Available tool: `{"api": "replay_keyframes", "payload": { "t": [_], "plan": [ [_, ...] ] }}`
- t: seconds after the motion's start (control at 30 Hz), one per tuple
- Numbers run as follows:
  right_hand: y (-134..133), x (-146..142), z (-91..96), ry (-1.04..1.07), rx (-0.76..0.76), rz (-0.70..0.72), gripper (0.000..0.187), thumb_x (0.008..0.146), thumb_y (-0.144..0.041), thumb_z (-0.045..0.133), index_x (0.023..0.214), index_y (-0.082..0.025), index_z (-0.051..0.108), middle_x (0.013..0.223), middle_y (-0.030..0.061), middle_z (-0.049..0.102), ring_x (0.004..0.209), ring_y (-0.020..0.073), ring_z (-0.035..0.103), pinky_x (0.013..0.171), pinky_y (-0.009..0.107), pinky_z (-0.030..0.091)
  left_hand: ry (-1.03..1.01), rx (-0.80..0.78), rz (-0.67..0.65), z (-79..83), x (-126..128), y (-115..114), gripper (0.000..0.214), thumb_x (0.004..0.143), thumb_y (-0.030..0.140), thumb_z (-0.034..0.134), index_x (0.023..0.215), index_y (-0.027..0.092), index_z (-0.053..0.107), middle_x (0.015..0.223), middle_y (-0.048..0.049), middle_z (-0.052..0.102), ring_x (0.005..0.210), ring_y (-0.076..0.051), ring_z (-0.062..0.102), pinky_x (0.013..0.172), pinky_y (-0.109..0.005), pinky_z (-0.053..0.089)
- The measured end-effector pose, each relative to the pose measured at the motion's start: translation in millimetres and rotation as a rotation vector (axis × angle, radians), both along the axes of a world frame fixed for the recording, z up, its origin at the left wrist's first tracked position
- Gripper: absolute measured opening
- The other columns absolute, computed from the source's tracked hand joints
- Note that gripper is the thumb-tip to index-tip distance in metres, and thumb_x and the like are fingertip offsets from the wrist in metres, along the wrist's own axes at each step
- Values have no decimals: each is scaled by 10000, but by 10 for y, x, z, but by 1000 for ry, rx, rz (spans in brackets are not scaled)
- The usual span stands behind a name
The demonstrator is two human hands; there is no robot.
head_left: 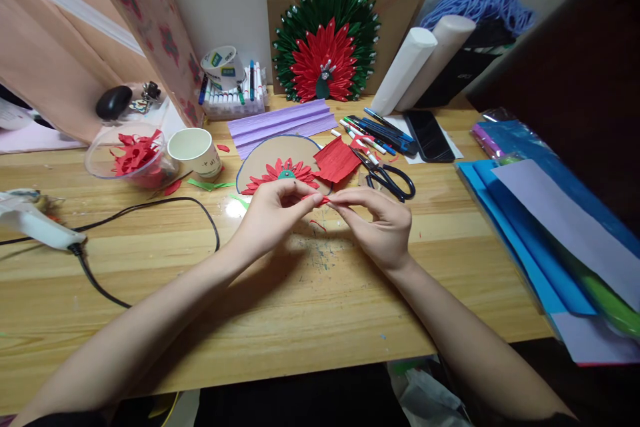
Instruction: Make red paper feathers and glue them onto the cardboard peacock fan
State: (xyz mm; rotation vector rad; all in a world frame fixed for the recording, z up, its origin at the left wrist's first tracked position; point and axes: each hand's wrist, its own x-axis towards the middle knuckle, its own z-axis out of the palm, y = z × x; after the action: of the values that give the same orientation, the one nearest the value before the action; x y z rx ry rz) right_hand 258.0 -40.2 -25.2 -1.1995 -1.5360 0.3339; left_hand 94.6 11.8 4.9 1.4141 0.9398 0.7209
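Observation:
My left hand (285, 207) and my right hand (380, 220) meet over the middle of the table, both pinching a small strip of red crepe paper (325, 200) between thumb and forefinger. Most of the strip is hidden by the fingers. Just behind my hands lies a round cardboard disc (265, 150) with red paper petals (255, 178) around a green centre (287, 174). A folded piece of red crepe paper (337, 161) overlaps the disc's right side. Black-handled scissors (390, 180) lie right of it, apart from my right hand.
A green-and-red paper peacock (325, 47) leans at the back on cardboard. To the left are a bowl of red scraps (125, 153), a paper cup (194, 149) and a glue gun (40, 223) with its cord. A phone (429, 135) and coloured sheets (540, 247) lie to the right.

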Motion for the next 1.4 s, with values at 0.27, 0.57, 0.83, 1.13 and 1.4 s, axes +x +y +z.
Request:
{"api": "replay_keyframes", "payload": {
  "t": [0.27,0.57,0.83,1.13,1.4],
  "plan": [
    [-19,-22,-57,-17,78,-69,231,789,-136,658,910,-328,704,837,-28,735,751,178,674,729,362,548,-6,1,19,27,9,0,163,766,296,661,772,134,667,815,-49,706,743,-127,630,711,-253,495],
    [-19,42,-99,-199,188,-22,390,783,-115,656,1089,-357,645,957,-10,731,838,187,677,748,357,546,-1,-54,14,4,-17,33,191,756,342,673,782,153,684,807,-36,705,712,-118,605,677,-244,458],
    [-23,76,-56,-330,296,7,404,798,-72,626,1130,-301,625,979,16,731,862,170,690,745,320,572,-6,-105,8,24,-21,21,232,722,369,694,756,140,696,767,-36,688,677,-108,561,653,-242,423],
    [37,68,-72,-420,379,-15,346,774,-66,651,1076,-234,631,912,48,742,822,160,695,731,292,578,-61,-231,30,18,-2,19,232,694,363,723,732,136,697,711,-15,657,594,-69,503,612,-225,401],
    [42,51,-46,-322,318,-22,267,760,-59,647,963,-233,651,849,35,739,762,160,689,702,306,569,-60,-175,-10,15,-9,13,241,681,324,742,832,140,706,830,-45,712,726,-108,609,715,-247,466]
  ]
}}
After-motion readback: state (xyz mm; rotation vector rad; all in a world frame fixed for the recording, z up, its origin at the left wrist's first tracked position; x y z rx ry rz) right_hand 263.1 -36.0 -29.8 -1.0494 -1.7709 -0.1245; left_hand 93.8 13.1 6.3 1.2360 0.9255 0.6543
